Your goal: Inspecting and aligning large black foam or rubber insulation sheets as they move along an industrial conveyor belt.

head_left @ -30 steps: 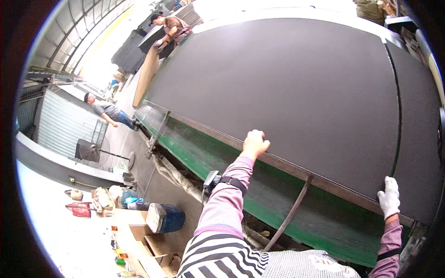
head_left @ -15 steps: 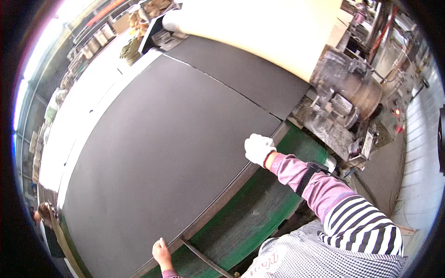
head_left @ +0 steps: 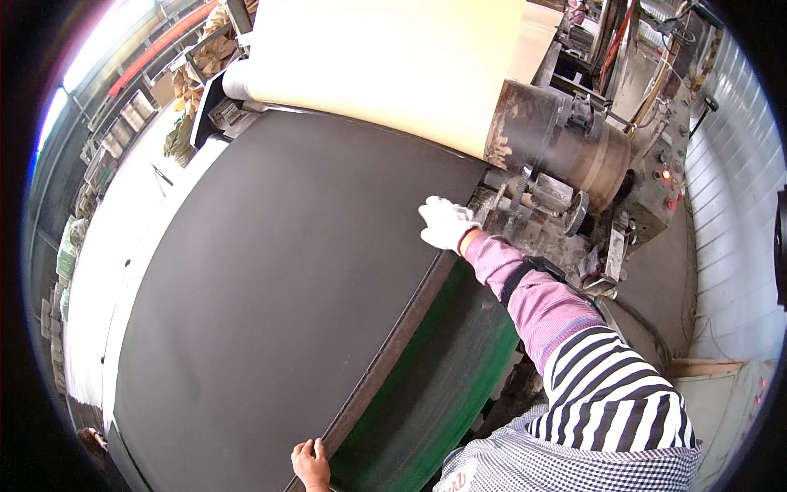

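Note:
A wide dark grey sheet point(head_left: 270, 271) stretches away from me under a large cream-coloured roll or web point(head_left: 385, 74). My right hand point(head_left: 447, 223), in a white knitted glove, rests on the sheet by its right edge, just short of the machine; its fingers look partly spread. At the bottom, my bare left hand point(head_left: 311, 465) meets the same right edge with its fingers curled over it; the thumb is hidden. Along that edge runs a narrow brown strip point(head_left: 385, 357), and beyond it a green-edged belt surface point(head_left: 434, 361).
To the right of the cream web stands a worn metal drum point(head_left: 557, 148) with a toothed handwheel point(head_left: 577, 213). A control panel point(head_left: 668, 176) with a lit red lamp is beyond it. A person point(head_left: 94, 443) shows partly at the far left rim.
The sheet's cross seam has travelled away to the cream web. My right hand has loosened from a fist and shifted nearer the machine. My left hand has come onto the edge. The view has turned.

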`<state>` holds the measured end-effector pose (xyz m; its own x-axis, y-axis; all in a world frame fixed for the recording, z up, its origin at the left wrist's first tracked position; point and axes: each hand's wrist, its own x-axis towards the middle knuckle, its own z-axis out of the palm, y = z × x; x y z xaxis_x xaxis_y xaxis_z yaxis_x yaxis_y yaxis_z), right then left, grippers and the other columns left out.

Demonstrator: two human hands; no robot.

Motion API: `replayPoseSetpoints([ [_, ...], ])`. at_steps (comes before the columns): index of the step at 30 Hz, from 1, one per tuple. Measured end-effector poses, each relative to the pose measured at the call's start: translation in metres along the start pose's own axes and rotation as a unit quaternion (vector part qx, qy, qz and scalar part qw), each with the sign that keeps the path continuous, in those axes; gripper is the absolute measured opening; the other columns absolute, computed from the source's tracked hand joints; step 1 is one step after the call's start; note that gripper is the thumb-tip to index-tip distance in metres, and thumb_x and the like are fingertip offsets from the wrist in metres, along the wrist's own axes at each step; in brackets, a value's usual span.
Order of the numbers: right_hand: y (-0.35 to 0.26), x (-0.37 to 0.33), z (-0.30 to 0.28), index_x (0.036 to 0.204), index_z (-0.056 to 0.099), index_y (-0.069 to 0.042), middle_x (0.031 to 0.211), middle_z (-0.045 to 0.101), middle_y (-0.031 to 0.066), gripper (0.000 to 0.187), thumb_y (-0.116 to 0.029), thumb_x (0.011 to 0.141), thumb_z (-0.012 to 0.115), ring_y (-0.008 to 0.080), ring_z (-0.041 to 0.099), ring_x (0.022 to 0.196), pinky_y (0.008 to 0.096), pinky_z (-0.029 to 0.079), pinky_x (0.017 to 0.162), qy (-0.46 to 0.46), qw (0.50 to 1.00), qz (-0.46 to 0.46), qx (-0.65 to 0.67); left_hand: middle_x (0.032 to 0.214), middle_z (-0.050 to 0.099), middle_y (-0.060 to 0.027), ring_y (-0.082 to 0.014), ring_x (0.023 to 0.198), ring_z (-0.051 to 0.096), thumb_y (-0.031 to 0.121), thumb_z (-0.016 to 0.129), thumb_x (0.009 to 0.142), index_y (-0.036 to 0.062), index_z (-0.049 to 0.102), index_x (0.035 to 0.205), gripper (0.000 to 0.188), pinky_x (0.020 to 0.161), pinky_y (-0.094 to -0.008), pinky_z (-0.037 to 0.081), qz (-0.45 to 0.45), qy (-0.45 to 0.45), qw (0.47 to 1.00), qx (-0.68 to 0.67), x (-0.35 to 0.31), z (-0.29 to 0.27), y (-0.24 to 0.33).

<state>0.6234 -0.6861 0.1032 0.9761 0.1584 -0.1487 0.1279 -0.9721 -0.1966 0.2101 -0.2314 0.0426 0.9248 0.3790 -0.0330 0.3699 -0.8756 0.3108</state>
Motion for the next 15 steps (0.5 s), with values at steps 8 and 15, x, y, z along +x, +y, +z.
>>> replayPoseSetpoints([
  [8, -0.077, -0.131, 0.024, 0.125, 0.064, -0.009, 0.125, 0.066, 0.0115, 0.035, -0.017, 0.091, 0.067, 0.0282, 0.065, 0.112, 0.0363, 0.054, 0.096, 0.212, 0.891, -0.33, 0.229, 0.15, 0.042, -0.0219, -0.0463, 0.137, 0.038, 0.037, 0.042, 0.106, 0.0147, 0.045, 0.148, 0.048, 0.114, -0.0524, 0.029, -0.042, -0.248, 0.968, 0.026, 0.015, -0.026, -0.05],
  [15, -0.039, -0.269, 0.051, 0.122, 0.067, -0.009, 0.117, 0.071, 0.0104, 0.029, -0.024, 0.098, 0.058, 0.0245, 0.069, 0.106, 0.0323, 0.056, 0.09, 0.0, 0.931, -0.232, 0.283, 0.156, 0.026, -0.0355, -0.0634, 0.139, 0.026, 0.06, 0.038, 0.1, 0.0271, 0.04, 0.153, 0.062, 0.113, -0.0686, 0.023, -0.106, -0.275, 0.954, 0.065, 0.009, -0.025, -0.021],
])
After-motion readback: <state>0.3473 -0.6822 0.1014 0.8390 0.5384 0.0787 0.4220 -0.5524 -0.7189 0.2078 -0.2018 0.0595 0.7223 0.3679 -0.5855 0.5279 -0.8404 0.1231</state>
